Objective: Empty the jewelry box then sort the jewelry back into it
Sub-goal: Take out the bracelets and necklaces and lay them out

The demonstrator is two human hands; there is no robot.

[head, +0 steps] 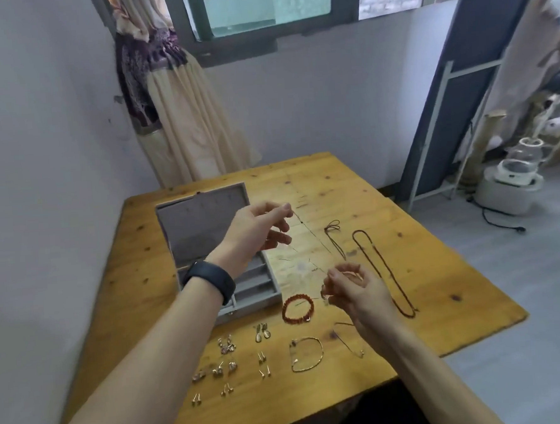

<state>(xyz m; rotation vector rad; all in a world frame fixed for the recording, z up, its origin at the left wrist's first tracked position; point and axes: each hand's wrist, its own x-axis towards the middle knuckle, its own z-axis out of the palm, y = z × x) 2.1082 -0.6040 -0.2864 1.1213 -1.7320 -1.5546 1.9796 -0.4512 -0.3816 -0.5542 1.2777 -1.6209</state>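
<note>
The left hand [257, 233] pinches the top end of a thin chain [309, 235]. The right hand [352, 289] pinches the low end (the chain runs straight between them). The open jewelry box [191, 227] sits at nine o'clock on the table [423, 268]. A red bracelet [297, 309] and earrings [229, 362] lie at six.

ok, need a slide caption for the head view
Left hand and right hand pinch a thin chain stretched above the table, beside the open jewelry box.

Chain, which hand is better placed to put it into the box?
Probably left: the left hand pinches the chain over the open box; the right hand is farther, over the table.
</note>
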